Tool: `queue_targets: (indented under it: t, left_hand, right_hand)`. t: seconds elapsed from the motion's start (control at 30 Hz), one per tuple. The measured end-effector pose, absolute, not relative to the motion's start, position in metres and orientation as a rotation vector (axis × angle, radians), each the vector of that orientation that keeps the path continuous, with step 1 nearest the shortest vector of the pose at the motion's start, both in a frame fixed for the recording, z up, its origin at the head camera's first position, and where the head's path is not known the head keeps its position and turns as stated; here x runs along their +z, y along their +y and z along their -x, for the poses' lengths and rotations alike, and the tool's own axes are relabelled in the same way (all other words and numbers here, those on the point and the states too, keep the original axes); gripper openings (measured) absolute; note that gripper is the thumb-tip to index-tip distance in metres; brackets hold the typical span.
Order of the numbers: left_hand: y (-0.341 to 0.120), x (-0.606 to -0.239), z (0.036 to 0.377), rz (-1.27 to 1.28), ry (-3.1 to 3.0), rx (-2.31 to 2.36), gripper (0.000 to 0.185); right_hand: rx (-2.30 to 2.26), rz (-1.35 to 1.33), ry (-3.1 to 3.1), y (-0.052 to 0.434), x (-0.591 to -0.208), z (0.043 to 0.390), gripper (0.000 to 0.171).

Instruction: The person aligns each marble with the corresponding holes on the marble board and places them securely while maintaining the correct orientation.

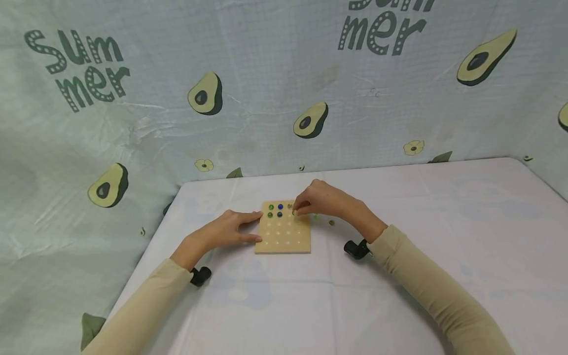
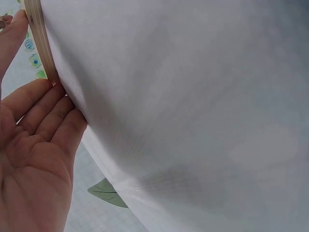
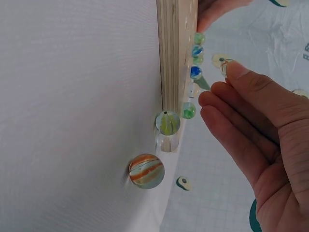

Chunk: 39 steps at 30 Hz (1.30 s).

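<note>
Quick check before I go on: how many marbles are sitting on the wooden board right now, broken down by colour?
Green marbles: 3
Blue marbles: 2
Clear marbles: 1
Total: 6

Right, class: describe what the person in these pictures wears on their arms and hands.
Both arms are in long beige sleeves, the left sleeve and the right sleeve, reaching to the wrists. A small black camera is strapped at each wrist: left camera, right camera. The left hand and right hand are bare, with no gloves.
</note>
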<state>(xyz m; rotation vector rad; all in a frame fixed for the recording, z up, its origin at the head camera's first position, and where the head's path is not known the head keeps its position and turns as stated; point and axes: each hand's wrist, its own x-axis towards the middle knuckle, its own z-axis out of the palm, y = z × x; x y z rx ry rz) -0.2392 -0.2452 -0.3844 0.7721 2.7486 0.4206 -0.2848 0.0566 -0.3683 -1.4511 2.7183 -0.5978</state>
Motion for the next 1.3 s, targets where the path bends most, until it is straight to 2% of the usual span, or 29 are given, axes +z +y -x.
queue_targets:
  t: [1.3]
  left_hand:
    - [-0.244,-0.385,0.241,-0.733,2.746,0.42,0.086]
  right_hand:
    - [-0.588,1.277,2.731,0.031,-0.378,0.297,0.012]
